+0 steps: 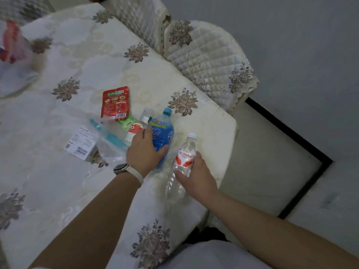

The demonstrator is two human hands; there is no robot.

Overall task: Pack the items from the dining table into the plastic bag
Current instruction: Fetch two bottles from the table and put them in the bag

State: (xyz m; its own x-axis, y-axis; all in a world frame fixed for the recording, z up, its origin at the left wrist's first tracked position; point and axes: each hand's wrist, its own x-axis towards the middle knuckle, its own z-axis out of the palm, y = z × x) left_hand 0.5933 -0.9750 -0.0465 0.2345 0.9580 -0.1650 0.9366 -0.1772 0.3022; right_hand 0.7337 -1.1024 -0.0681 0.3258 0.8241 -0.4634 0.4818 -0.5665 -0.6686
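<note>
Left hand (144, 152) gripped blue bottle (162, 133); right hand (196, 175) gripped clear water bottle (184, 160) – both bottles lay on dining table (68, 191) near its edge. Beyond them: red packet (115, 102), green packet (127, 121), clear plastic bag (108, 140), white box (81, 143) – padded chair (209, 57) beside table

A chair (209, 59) wears a quilted, flower-patterned cover; a dark strip (291, 132) borders the pale floor (262, 162).
</note>
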